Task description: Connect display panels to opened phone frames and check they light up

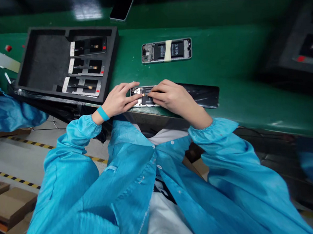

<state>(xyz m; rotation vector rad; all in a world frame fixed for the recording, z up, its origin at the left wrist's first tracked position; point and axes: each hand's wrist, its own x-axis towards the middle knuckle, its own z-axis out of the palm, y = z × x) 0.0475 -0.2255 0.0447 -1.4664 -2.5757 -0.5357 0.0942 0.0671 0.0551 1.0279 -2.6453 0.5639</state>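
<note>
An opened smartphone (146,100) lies at the bench's front edge, its inner boards and dark battery area facing up. Over its left end, my left hand (122,99) grips the phone's frame, one finger reaching inward to the middle. My right hand (168,96) is closed in a pinch over the phone's centre, fingertips by a small orange-gold connector (144,94). What those fingers pinch is too small to make out. A glossy black phone panel (205,95) lies to the right, partly hidden behind my right hand.
On the green bench (238,73), another opened phone (149,52) with a pale tape strip lies farther back. A black foam tray (49,56) at left holds three screen assemblies (86,66). One dark phone (123,7) is at the back. At far left shows a person's blue sleeve (15,111).
</note>
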